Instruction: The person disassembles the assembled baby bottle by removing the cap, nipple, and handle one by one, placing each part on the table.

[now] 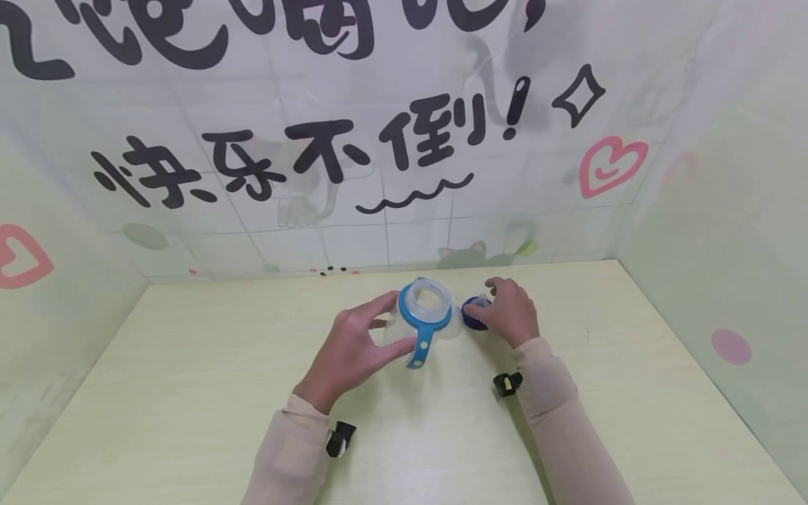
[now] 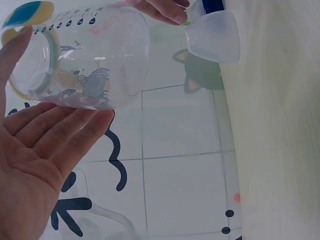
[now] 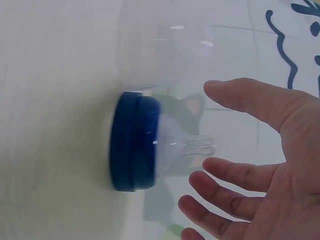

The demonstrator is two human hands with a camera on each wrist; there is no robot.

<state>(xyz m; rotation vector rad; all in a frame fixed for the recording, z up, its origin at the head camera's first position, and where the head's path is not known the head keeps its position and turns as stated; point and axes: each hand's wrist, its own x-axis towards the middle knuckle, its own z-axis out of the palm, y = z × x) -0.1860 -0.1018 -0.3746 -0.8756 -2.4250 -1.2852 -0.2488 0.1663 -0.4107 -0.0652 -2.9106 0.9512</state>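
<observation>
My left hand [image 1: 353,344] holds a clear baby bottle [image 2: 107,60], thumb on one side and fingers on the other. It has printed markings and an animal picture. Around its uncapped neck sits a blue handle ring [image 1: 406,315], its strap handle [image 1: 419,351] towards me. To the right, a dark blue screw ring with a clear teat [image 3: 142,142] stands on the table, teat up. Close over it is my right hand [image 1: 513,312], its fingers spread around the teat and apart from it in the right wrist view. A clear dome cap [image 2: 214,39] stands beside the ring.
The pale wooden table [image 1: 208,379] runs back to a white covered wall [image 1: 353,245] with black lettering. Side panels [image 1: 713,280] stand left and right. A small black device [image 1: 507,384] is fixed at each wrist.
</observation>
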